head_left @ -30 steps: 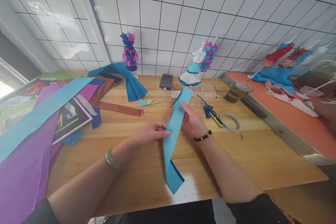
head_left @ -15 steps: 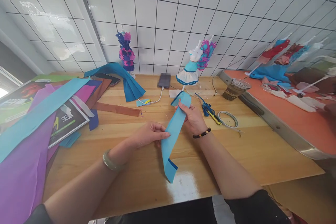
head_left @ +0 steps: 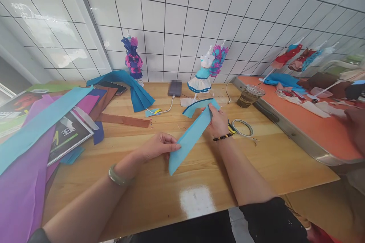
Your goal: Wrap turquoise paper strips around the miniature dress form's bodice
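Note:
A long light-blue strip [head_left: 191, 135], paper or thin fabric with a dark-blue edge, is stretched slantwise between my hands above the wooden table. My left hand [head_left: 164, 147] pinches its lower left end between thumb and fingers. Farther up, my right hand [head_left: 218, 120] grips the strip, and beyond that grip it folds over and curves away to the left. The fingers of my right hand are partly hidden behind the strip. Behind it stands a small dress form in a turquoise and white dress [head_left: 201, 74].
Coloured sheets [head_left: 31, 152] and a magazine [head_left: 71, 136] cover the left side. A pleated blue piece [head_left: 139, 97], a power bank [head_left: 174, 88] and a brown strip [head_left: 125, 120] lie toward the back. A tape roll [head_left: 242, 127] and a lidded cup [head_left: 249, 97] are at the right.
My right hand has moved slightly right and pulled the strip more slantwise. The strip's lower end has risen, its dark-edged fold there no longer shows, and the far end now extends left.

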Demonstrator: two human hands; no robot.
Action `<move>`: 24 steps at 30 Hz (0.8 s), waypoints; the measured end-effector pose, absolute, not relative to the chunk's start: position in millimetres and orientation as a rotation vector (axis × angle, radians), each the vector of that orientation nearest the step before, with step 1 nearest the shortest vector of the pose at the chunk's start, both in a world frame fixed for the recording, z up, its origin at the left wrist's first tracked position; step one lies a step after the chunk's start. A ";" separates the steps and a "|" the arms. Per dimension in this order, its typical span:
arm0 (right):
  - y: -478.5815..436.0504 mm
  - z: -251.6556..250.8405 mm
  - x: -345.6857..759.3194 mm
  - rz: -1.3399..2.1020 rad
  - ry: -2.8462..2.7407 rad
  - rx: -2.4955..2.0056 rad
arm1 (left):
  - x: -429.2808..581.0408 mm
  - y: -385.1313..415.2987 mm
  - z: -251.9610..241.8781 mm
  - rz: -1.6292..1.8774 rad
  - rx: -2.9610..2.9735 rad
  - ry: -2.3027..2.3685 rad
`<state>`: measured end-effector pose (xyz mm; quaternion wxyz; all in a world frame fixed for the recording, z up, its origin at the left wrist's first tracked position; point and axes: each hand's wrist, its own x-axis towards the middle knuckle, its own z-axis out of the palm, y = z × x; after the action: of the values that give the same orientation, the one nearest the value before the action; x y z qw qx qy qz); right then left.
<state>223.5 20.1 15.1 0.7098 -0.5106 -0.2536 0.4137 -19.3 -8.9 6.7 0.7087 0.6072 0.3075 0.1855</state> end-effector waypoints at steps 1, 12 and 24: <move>20.7 14.8 226.0 0.905 -0.552 -1.133 | -19.6 -8.4 6.3 0.424 1.342 0.676; 24.3 21.1 247.9 0.729 -0.463 -1.049 | -22.5 -2.7 4.1 0.591 1.299 0.752; 17.3 35.9 270.6 0.497 -0.435 -0.980 | -28.6 10.4 1.9 0.821 1.235 0.878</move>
<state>270.6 17.3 35.9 0.8305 -0.4618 -0.2053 0.2345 -28.6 10.4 1.9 0.6510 0.5440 0.3867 0.3617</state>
